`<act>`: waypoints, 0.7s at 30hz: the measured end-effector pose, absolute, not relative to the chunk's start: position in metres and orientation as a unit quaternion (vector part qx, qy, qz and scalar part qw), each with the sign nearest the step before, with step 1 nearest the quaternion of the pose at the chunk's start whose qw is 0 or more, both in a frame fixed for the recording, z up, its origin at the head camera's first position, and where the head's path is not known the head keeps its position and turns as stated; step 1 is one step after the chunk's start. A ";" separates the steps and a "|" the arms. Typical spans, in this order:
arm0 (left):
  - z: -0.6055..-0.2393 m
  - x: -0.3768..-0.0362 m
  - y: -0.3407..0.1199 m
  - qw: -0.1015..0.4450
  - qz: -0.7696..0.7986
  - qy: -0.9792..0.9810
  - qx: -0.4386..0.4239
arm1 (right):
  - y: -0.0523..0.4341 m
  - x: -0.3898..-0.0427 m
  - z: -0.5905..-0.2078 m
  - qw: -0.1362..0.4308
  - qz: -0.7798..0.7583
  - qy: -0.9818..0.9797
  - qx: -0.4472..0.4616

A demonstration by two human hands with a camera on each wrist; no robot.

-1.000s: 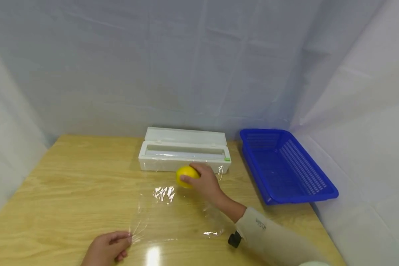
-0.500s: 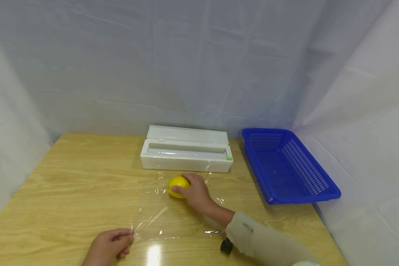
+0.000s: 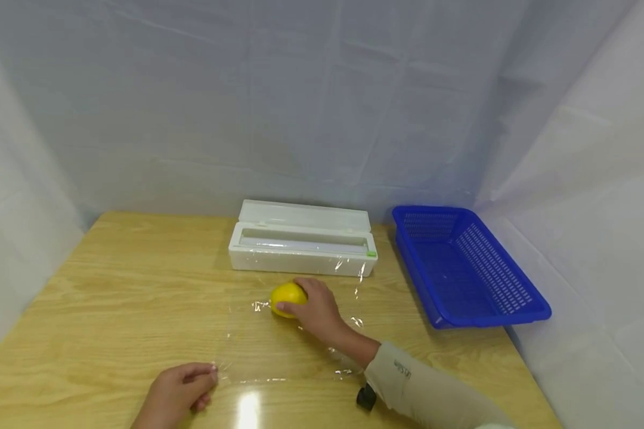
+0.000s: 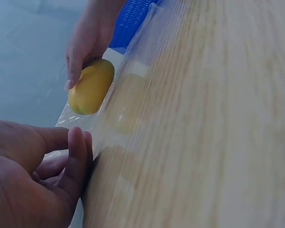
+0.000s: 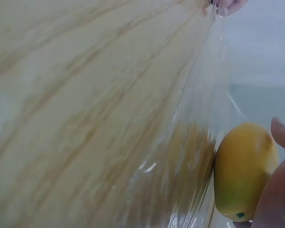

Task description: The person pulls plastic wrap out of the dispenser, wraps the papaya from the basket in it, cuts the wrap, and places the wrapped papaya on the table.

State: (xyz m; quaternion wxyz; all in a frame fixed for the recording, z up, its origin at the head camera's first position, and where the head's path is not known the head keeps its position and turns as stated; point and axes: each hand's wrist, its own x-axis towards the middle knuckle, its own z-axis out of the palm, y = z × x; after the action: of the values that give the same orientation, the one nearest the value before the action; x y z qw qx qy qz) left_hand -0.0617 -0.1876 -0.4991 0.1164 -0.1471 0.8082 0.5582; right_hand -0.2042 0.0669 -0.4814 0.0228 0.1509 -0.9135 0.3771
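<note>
A yellow mango (image 3: 288,300) is in my right hand (image 3: 318,307), with the thumb on its near side and the fingers over the top. It sits on or just above a clear sheet of plastic wrap (image 3: 271,356) spread on the table. My left hand (image 3: 176,390) pinches the near left corner of that wrap between thumb and fingers. Greenish skin and a small dark stem end show on the mango (image 5: 244,171) in the right wrist view. The wrap runs back to a white dispenser box (image 3: 302,262) whose lid is up, a roll inside.
A blue plastic basket (image 3: 434,307) stands at the right edge of the wooden table (image 3: 112,298). Pale sheeting (image 3: 300,107) hangs behind and at both sides. A small black object (image 3: 366,397) shows beneath my right sleeve (image 3: 424,384).
My right hand has brought the mango nearer to me and slightly left, away from the box. My left hand keeps its pinch on the wrap, where the creases by it have faded.
</note>
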 end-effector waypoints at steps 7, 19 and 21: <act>-0.498 -0.062 -0.188 0.124 0.565 0.801 -0.152 | 0.080 -0.197 -0.470 0.017 0.408 -0.902 0.144; -0.501 -0.065 -0.188 0.147 0.600 0.784 -0.063 | 0.204 -0.152 -0.475 -0.101 0.301 -0.902 0.294; -0.500 -0.065 -0.188 0.143 0.594 0.790 -0.051 | 0.219 -0.146 -0.480 -0.087 0.232 -0.905 0.345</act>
State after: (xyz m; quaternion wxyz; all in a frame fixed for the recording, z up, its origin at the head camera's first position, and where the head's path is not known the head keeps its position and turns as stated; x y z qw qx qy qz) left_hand -0.0651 -0.1880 -0.4999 0.1427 -0.0509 0.7897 0.5945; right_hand -0.1457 0.2193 -0.4803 -0.0872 0.3448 -0.9053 0.2321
